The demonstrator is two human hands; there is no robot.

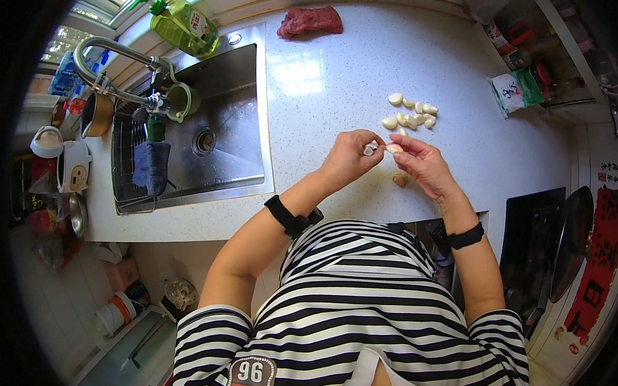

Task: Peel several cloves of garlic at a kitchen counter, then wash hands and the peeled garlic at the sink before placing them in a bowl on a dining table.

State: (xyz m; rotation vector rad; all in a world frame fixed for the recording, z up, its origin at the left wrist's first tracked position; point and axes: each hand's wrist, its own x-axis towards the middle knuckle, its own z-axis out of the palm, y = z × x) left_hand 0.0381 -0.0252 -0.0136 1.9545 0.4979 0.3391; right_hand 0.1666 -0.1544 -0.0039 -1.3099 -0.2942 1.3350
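Between the thumb and fingers of my right hand (421, 165) is a garlic clove (394, 149). My left hand (349, 154) meets it from the other side, its fingertips at the clove's end. Papery garlic skin (370, 148) is tucked in the left hand's curled fingers. Just beyond both hands, several peeled garlic cloves (412, 120) lie loosely grouped on the white speckled countertop (331, 114). Nearer my body, a brownish unpeeled garlic piece (400, 179) rests on the counter beneath the right hand.
At left is a steel sink (229, 144) with a flexible faucet (88, 63) and a blue cloth (151, 168). Behind it stands a green detergent bottle (185, 27). A red cloth (310, 21) lies at the counter's back. A green-and-white packet (514, 92) and a dark pan (571, 243) are at right.
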